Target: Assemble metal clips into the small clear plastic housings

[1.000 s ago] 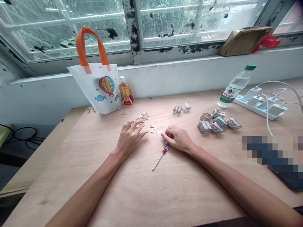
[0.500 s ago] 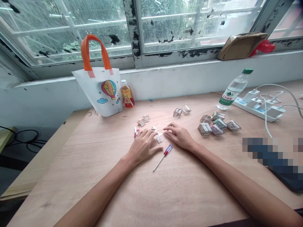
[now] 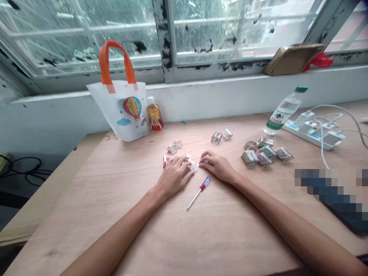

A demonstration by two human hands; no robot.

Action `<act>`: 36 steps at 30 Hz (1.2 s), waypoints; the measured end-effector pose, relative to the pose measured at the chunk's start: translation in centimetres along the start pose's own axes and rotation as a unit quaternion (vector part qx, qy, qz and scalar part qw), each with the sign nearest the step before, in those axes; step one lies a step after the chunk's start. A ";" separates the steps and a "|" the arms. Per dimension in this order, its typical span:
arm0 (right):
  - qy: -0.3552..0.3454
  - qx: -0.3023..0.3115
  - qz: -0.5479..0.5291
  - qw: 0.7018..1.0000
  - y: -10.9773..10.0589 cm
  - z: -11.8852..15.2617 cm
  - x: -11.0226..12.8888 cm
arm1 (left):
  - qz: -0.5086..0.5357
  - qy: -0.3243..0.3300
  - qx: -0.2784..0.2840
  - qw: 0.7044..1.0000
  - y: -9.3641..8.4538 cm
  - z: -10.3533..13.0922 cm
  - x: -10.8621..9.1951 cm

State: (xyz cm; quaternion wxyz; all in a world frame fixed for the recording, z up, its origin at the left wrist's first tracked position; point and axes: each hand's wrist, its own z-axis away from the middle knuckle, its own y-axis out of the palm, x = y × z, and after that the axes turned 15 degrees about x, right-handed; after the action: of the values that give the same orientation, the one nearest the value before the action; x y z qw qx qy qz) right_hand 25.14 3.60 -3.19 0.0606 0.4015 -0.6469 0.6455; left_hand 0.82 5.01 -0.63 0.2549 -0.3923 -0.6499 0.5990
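Observation:
My left hand (image 3: 174, 174) rests on the table with its fingers reaching forward and its thumb drawn in. A small clear plastic piece (image 3: 193, 167) lies between that thumb and the index finger, partly covered. Just to its right, my right hand (image 3: 217, 165) has its fingers bent and fingertips together; anything in them is too small to make out. A red piece (image 3: 165, 161) shows beside my left fingers, with a pale piece (image 3: 188, 156) ahead of them. Below the hands lies a screwdriver (image 3: 204, 184) with a purple and red handle, its tip toward me.
Pale orange plastic pieces (image 3: 174, 146) and grey clear cases (image 3: 216, 137) lie farther back. Several tinted cases (image 3: 264, 152) are grouped at right. Behind stand a white bag (image 3: 115, 115), a drink bottle (image 3: 154, 115), a water bottle (image 3: 283, 113) and a power strip (image 3: 313, 136) with cables.
My left thumb has moved in toward the clear plastic piece. My right fingers have curled and drawn together near it. The screwdriver and cases stay where they were.

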 end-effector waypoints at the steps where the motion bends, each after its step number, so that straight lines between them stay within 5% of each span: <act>1: 0.004 0.007 -0.019 1.000 -0.2 0.0 -0.3 | 0.000 0.001 -0.001 1.000 0.1 -0.1 0.0; 6: 0.016 0.055 -0.076 0.996 -0.6 0.0 -0.9 | 0.014 0.000 0.013 1.000 0.3 -0.4 -0.1; 19: 0.030 -0.042 -0.217 0.975 -0.8 2.6 1.8 | 0.034 0.045 0.039 0.998 0.3 -0.6 0.1; 29: 0.007 -0.004 -0.269 0.963 -1.1 2.9 2.1 | 0.033 0.018 0.032 0.999 0.1 -0.4 -0.2; 36: -0.041 0.020 -0.226 0.973 -0.3 2.7 3.5 | 0.206 0.017 -0.007 0.978 -0.1 -1.2 -0.9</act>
State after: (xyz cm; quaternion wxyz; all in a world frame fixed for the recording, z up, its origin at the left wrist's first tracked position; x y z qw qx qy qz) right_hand 24.15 -0.32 -1.29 0.1706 0.5646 -0.5281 0.6109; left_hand 2.24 4.97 -0.21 0.1346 -0.5293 -0.5550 0.6274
